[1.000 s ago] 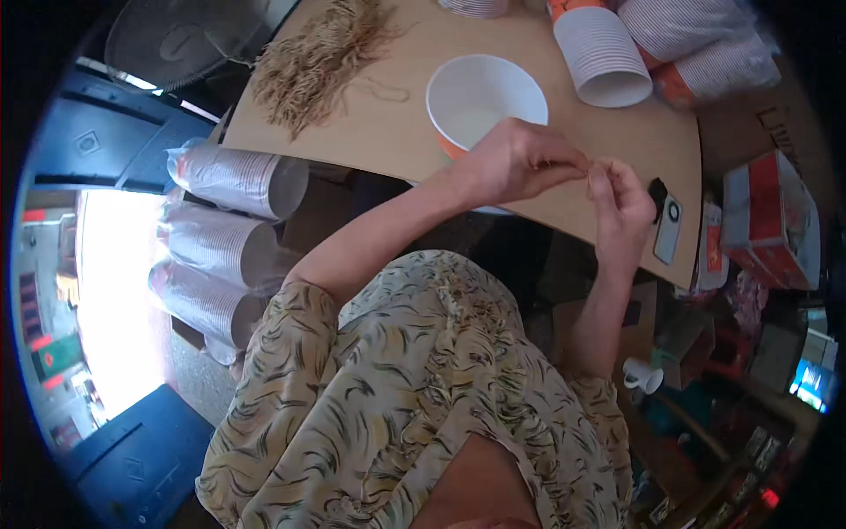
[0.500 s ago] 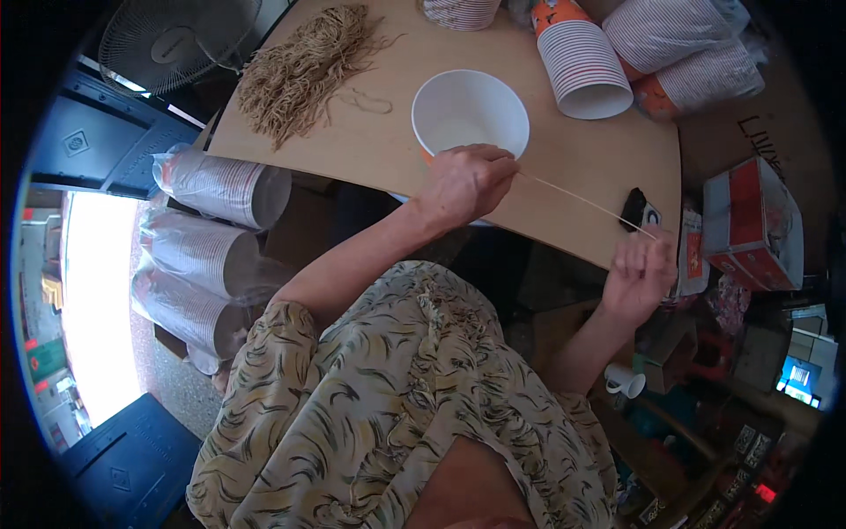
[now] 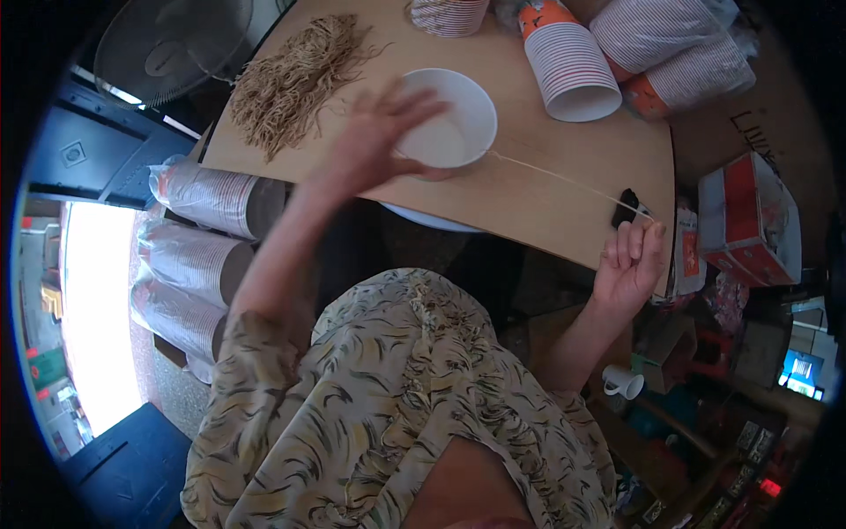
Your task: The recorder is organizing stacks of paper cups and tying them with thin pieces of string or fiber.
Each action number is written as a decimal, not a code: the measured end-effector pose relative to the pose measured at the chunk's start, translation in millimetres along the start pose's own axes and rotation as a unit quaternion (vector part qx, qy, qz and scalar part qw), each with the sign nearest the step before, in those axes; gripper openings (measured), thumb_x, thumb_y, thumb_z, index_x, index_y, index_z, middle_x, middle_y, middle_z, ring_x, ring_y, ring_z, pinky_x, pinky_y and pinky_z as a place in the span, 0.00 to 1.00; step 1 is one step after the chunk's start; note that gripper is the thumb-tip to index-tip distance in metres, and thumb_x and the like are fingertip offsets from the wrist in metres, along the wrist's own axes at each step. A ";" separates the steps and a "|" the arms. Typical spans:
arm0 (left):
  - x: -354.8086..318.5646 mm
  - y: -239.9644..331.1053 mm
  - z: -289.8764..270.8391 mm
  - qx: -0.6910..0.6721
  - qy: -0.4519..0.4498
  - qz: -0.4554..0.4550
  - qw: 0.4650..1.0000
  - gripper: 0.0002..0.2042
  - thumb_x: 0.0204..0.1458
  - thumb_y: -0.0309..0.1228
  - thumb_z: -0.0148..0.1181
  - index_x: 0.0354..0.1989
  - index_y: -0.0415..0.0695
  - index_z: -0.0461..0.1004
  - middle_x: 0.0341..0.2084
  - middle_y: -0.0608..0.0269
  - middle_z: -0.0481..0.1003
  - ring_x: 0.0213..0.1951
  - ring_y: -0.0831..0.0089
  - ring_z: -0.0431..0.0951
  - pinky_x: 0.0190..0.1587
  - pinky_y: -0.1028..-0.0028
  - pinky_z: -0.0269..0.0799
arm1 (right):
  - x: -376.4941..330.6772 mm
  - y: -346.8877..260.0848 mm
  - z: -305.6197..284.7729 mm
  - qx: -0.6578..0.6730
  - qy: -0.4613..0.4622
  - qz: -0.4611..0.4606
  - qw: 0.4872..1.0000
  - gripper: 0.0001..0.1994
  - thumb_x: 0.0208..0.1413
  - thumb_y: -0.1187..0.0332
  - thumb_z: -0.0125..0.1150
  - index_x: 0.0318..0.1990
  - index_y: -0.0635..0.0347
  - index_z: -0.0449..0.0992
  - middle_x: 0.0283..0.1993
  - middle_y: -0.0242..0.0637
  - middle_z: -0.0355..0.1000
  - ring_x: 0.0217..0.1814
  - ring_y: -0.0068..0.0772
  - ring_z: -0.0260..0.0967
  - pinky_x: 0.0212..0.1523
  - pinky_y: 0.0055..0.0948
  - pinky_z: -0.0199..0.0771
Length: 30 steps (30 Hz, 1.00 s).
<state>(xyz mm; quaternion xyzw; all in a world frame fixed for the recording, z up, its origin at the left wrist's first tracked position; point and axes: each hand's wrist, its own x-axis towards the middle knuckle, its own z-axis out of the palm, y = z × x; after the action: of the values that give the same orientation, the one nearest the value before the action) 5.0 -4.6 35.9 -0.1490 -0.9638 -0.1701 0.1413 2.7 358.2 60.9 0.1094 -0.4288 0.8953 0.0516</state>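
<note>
A white paper tub (image 3: 471, 110) stands near the table's front edge, its wide mouth facing me. My left hand (image 3: 374, 141) is at the tub's left side, blurred by motion, with its fingers spread and its thumb along the near rim. Whether it touches the tub is hard to tell. A thin tan string (image 3: 564, 178) runs straight from the tub's near right side to my right hand (image 3: 629, 264). That hand is closed, pinching the string's end between thumb and forefinger past the table's front edge.
A bundle of tan strings (image 3: 295, 84) lies at the table's left. Stacked paper tubs (image 3: 573, 75) lie at the back right, beside bagged stacks (image 3: 656, 35). A black object (image 3: 627, 204) rests near the right edge. More bagged tubs (image 3: 194, 256) are piled left of the table.
My left hand has let go of the string by the tub, moved left and spread its fingers. My right hand still holds the string, slightly further left.
</note>
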 end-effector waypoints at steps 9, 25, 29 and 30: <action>3.9 -32.1 3.3 0.079 0.015 0.148 0.986 0.05 0.51 0.37 0.63 0.35 0.55 0.81 0.39 0.74 0.80 0.63 0.67 0.69 0.69 0.50 0.53 | 14.9 13.6 36.5 0.025 -0.037 0.067 0.997 0.07 0.69 0.67 0.52 0.45 0.62 0.72 0.23 0.24 0.54 0.19 0.13 0.44 0.20 0.17 0.45; 70.7 66.2 100.4 -0.096 0.181 0.034 0.978 0.10 0.54 0.33 0.64 0.42 0.44 0.80 0.32 0.57 0.79 0.32 0.55 0.80 0.40 0.60 0.76 | -1.5 50.1 45.1 0.107 -0.020 0.158 0.981 0.11 0.71 0.63 0.49 0.45 0.60 0.73 0.23 0.22 0.55 0.20 0.12 0.46 0.21 0.17 0.48; 48.5 91.1 83.6 -0.280 0.245 0.072 0.925 0.13 0.57 0.31 0.63 0.49 0.40 0.78 0.38 0.53 0.81 0.38 0.59 0.82 0.45 0.63 0.77 | -0.3 58.2 36.9 0.183 0.001 0.157 0.970 0.10 0.72 0.63 0.48 0.45 0.59 0.72 0.24 0.21 0.54 0.21 0.12 0.46 0.21 0.18 0.48; 30.6 101.5 73.0 -0.408 0.132 -0.002 0.903 0.13 0.58 0.30 0.62 0.47 0.36 0.78 0.35 0.51 0.81 0.37 0.63 0.83 0.42 0.64 0.78 | -0.7 63.0 36.7 0.169 0.011 0.142 0.975 0.10 0.71 0.64 0.48 0.45 0.59 0.72 0.24 0.22 0.54 0.21 0.12 0.46 0.22 0.18 0.48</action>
<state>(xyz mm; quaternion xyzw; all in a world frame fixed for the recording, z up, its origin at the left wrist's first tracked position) -5.2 120.8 8.9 -0.1682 -0.7829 -0.5669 0.1932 -2.8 290.1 35.4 0.0446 -0.2814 0.9543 -0.0906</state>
